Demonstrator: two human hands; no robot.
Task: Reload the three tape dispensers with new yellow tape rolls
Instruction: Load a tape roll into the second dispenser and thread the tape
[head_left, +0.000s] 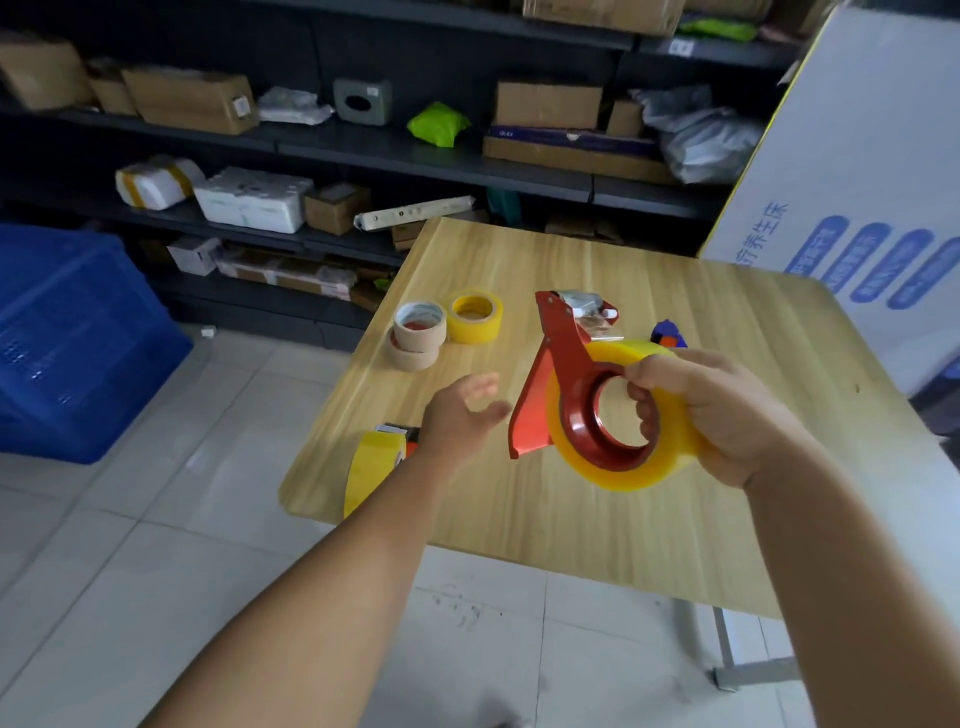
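a single head-worn wide-angle view looks forward and steeply down from above the person's own forearms, which enter from the bottom edge and reach into the middle of the frame. the light wood-grain tabletop (597, 509) sits close below, seen at a slant so its near left corner points toward the lower left. the white tiled floor (130, 545) fills the lower left. dark metal shelving stacked with cardboard boxes (363, 145) runs across the top, farther off and faced roughly head-on. straight lines bow near the edges from the lens. only this one view is given, so there is no overlap with another.
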